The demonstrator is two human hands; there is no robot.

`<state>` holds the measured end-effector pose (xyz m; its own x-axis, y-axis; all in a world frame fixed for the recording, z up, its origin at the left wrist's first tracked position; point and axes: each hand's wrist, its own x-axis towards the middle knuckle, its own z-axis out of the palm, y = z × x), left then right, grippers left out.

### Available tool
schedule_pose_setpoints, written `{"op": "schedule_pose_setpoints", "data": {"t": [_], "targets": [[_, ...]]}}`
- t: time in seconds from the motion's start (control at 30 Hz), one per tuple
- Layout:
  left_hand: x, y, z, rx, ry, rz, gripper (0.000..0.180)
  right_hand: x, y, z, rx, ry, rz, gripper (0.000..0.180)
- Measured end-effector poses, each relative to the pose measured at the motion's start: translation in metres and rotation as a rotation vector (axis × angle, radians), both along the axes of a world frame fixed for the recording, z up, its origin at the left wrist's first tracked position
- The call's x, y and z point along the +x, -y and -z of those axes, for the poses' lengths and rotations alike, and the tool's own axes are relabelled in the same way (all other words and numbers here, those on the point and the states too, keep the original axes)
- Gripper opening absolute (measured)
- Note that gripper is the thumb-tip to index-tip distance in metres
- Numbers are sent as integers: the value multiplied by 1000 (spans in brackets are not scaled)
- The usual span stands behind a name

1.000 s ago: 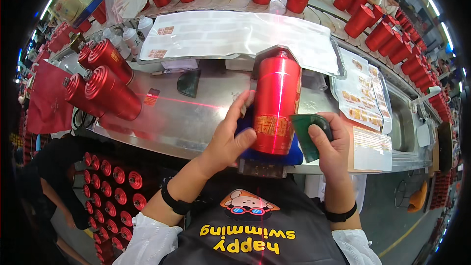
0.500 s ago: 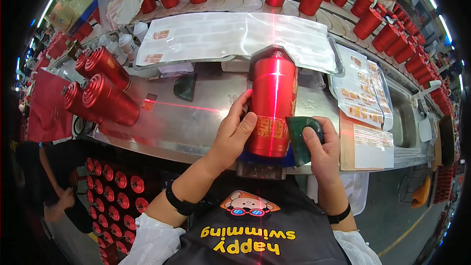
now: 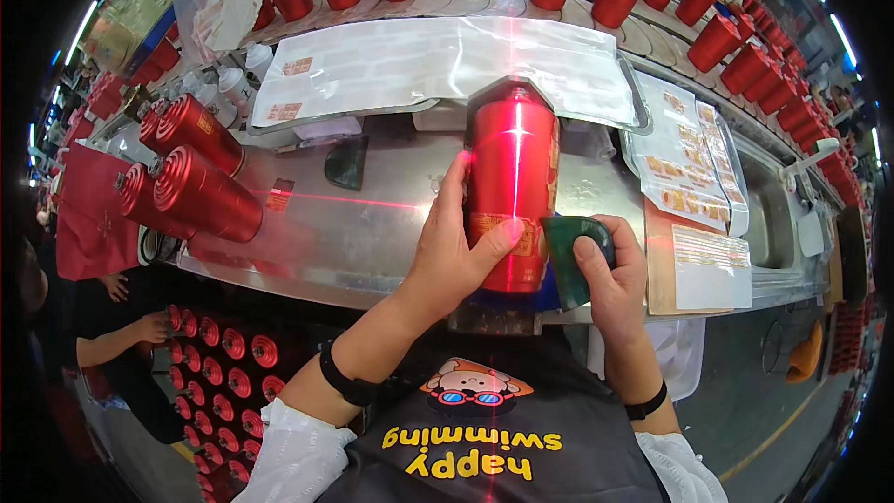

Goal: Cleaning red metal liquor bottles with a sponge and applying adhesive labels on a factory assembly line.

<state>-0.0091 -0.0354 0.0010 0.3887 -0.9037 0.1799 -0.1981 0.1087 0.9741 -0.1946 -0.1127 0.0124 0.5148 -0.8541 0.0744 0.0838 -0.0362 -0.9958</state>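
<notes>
The left hand (image 3: 449, 256) slid its thumb over the red bottle (image 3: 512, 163) mid-frame, fingers spread, grip unclear; the right hand (image 3: 616, 284) pinches a green scraper (image 3: 562, 256). Bottle seems slippery: hug its middle.

The left fingers (image 3: 453, 191) rest against a red canister (image 3: 512, 154); the right fingers (image 3: 626, 240) grip a green scraper (image 3: 562, 256).

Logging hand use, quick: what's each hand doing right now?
Left hand: open against the red bottle, thumb across its front.
Right hand: closed, holding the green scraper.
</notes>
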Motion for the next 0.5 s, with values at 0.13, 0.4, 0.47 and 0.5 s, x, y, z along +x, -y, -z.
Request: {"op": "schedule_pose_setpoints", "data": {"t": [0.13, 0.4, 0.47, 0.5], "targets": [[-3, 0, -4, -37, -143, 11, 89, -4, 2, 1, -62, -12, 9, 22], [-5, 3, -4, 20, 80, -37, 88, 6, 11, -1, -351, -65, -32, 33], [-5, 3, -3, 48, 142, -48, 88, 12, 14, 0, -445, -125, -20, 36], [-3, 2, 0, -14, 39, -7, 85, 17, 14, 0, -540, -185, -10, 40]]}}
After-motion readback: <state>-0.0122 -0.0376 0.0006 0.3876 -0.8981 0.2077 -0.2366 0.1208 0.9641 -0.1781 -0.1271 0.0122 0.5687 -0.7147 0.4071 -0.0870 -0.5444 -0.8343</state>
